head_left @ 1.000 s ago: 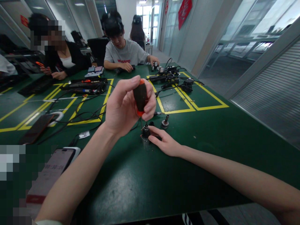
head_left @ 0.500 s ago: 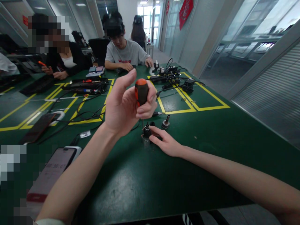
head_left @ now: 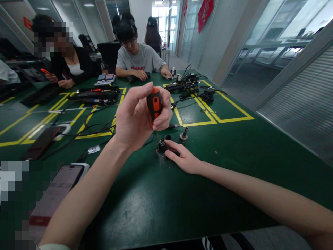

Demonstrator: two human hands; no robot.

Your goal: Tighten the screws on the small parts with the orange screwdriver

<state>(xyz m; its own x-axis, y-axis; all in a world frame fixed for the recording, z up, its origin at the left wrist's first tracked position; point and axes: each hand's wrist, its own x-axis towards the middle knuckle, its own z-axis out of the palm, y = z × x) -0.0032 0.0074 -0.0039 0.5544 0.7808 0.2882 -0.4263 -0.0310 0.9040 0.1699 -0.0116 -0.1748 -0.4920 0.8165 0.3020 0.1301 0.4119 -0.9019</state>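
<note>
While your left hand (head_left: 134, 119) grips the screwdriver (head_left: 156, 100), your right hand (head_left: 183, 158) holds the black part (head_left: 162, 148)

The screwdriver's long axis runs nearly upright, its thin shaft dropping from your closed left hand to the left flank of the black part; whether the tip touches is too small to tell. Your right hand is nearer, its thumb and fingers closed on the part's right side. The part stands upright on the smooth green bench (head_left: 234, 205), round, stepped and narrowing upward, with a paler rim below. The chunky handle, dark with orange inlays, looks like plastic or rubber. Just beyond your right hand, a metallic-looking stemmed piece (head_left: 183, 138) rests on its round base.
</note>
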